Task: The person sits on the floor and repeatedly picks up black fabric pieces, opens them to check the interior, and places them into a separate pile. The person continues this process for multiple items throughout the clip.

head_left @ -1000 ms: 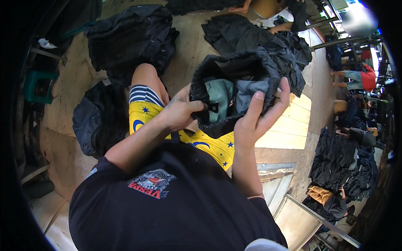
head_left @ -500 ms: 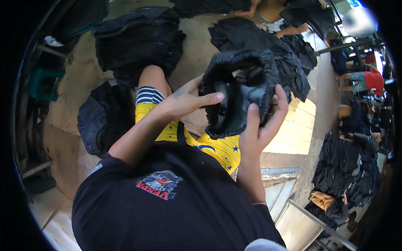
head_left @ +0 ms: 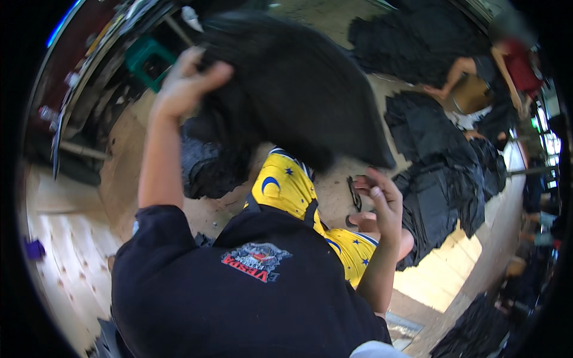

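Note:
My left hand (head_left: 186, 88) is raised at the upper left, closed on one end of a black elastic-waist garment (head_left: 298, 83). The cloth is blurred by motion and spreads out to the right above my lap. Whether it is shorts or trousers I cannot tell. Just beyond the garment's lower right corner is my right hand (head_left: 382, 194), open and holding nothing, its fingers loosely bent.
Piles of black garments lie on the floor: a bundle (head_left: 209, 164) beneath my left hand, a long heap (head_left: 439, 173) to the right, another heap (head_left: 412, 45) farther back. A green stool (head_left: 148, 61) stands at the left. Other people are at the upper right.
Both hands held the gathered waist opening before. The right hand has let go, and the left has carried the garment up and left, so the cloth now swings spread out. The view has turned left.

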Available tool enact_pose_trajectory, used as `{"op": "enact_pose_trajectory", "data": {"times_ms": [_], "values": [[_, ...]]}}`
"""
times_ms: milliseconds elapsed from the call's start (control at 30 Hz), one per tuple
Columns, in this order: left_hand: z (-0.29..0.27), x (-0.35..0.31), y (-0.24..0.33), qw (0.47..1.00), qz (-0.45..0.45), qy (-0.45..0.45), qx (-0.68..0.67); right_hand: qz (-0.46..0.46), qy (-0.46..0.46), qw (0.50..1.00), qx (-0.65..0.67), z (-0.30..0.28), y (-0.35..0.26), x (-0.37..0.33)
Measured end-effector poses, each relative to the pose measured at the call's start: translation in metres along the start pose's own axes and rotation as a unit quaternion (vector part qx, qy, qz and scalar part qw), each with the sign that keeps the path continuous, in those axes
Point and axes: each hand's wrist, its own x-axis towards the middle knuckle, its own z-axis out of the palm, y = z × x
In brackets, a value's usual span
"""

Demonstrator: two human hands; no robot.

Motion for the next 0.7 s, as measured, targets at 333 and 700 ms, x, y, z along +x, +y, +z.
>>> {"op": "enact_pose_trajectory", "data": {"times_ms": [333,700], "values": [[-0.179,-0.052,-0.085,0.894,0.185,0.014,0.408,0.222,0.033,0.897,-0.380,-0.128,0.281,-0.009],[0.031,-0.110,-0.314,0.820,-0.334,-0.346,0.311,0.290,0.045,0.842,-0.453,-0.096,0.263,-0.017]]}}
